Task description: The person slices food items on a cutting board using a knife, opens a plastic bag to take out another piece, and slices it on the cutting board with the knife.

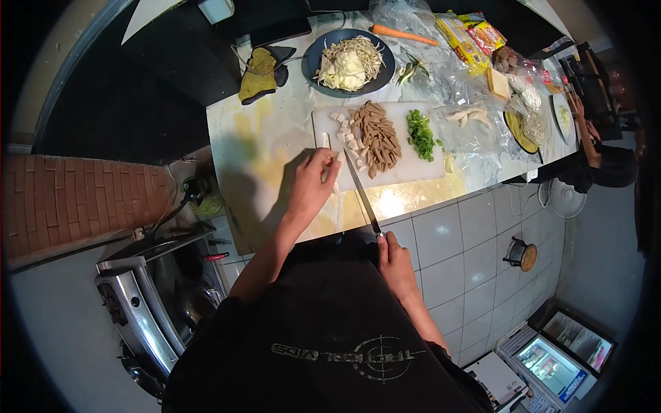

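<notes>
The white bits point(348, 131) lie on the cutting board point(416, 168), just ahead of the left grip point(315, 179) and a little to its right. They are cut into small chunks. A pale strip point(326, 141) lies right by the fingers of the left grip, and it looks long and not cut up yet. The left grip has its fingers bent over the edge of the board. I cannot tell if it is pinching a piece.

The right grip point(394, 265) is wrapped tight around the handle of the knife point(361, 189). The blade points away from it, and the tip is just beside the left grip.

Further right of the left grip, the brown strips point(377, 141) sit in a pile, all cut. Past them, the green bits point(420, 135) are chopped small too. So three piles look done, or nearly done.

Well ahead of both grips, a dark plate point(311, 65) on the desk point(275, 131) holds bean sprouts point(372, 51) and a big pale lump point(348, 69). Beyond the plate, to the right, the carrot point(404, 34) is whole. The thin green pods point(412, 69) nearer in look whole too. A yellow block point(498, 82), far to the right, seems uncut.
</notes>
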Motion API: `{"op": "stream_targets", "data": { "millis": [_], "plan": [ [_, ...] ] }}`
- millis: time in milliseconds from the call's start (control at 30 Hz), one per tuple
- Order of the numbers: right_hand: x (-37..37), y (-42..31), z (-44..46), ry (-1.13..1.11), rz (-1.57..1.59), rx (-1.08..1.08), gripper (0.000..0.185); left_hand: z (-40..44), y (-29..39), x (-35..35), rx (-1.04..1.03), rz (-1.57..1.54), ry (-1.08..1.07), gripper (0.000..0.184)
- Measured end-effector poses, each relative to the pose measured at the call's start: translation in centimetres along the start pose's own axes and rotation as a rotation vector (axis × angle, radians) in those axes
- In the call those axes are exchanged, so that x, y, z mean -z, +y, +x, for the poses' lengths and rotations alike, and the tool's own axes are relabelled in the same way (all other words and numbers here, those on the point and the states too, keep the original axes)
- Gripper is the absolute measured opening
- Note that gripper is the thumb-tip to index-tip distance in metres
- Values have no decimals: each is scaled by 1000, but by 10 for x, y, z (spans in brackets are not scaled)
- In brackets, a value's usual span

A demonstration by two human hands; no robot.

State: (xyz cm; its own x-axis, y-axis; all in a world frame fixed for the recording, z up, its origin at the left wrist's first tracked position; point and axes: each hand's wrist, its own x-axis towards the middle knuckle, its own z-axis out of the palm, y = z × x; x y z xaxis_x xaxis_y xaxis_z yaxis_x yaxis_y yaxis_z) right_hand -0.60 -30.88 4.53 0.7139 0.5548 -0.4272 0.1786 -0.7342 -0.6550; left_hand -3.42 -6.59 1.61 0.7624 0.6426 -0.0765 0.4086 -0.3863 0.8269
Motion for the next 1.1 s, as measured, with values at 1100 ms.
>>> {"op": "stream_targets", "data": {
  "millis": [1100],
  "plan": [
    [6,-5,-22,13,-30,-2,29,-6,-30,16,-338,247,6,42]
  ]
}}
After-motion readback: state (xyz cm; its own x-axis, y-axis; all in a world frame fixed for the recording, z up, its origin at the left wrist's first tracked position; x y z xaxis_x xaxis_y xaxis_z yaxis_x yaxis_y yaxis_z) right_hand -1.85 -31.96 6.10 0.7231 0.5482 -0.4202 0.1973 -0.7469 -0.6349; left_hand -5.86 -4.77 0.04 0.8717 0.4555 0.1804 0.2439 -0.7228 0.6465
